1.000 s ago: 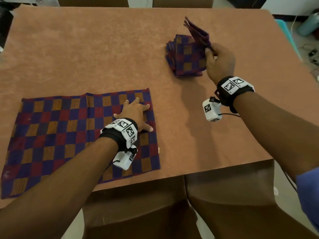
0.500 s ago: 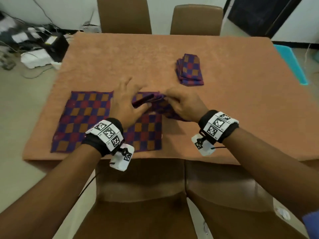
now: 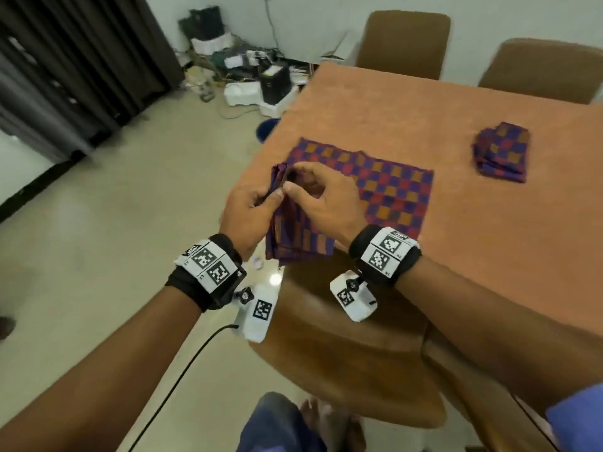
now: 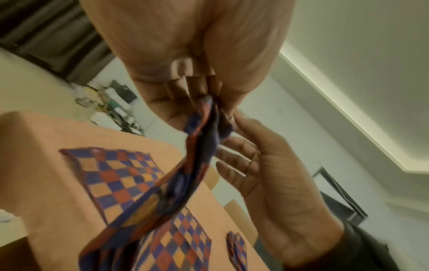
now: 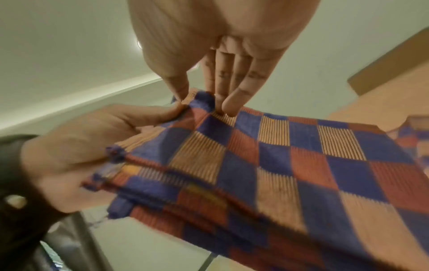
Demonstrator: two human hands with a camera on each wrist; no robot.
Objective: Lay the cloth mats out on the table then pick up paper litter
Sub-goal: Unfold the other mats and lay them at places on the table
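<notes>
Both hands hold one folded cloth mat with blue, red and orange squares [image 3: 295, 230] up in the air. The left hand [image 3: 248, 212] has its grip tight on the mat's top edge, thumb pressed on the cloth. The right hand [image 3: 321, 199] pinches the same top corner between thumb and first finger, and its other fingers [image 5: 234, 102] lie straight on the cloth. The two grips touch each other. The mat hangs down past the near edge of the orange-brown table [image 3: 489, 223]. Just behind the hands, a spread-out checked cloth mat [image 3: 391, 187] lies flat near the table's corner. Farther to the right, well apart from it, sits a small stack of folded checked mats [image 3: 502, 153]. Two brown chairs [image 3: 403, 44] stand at the far side.
</notes>
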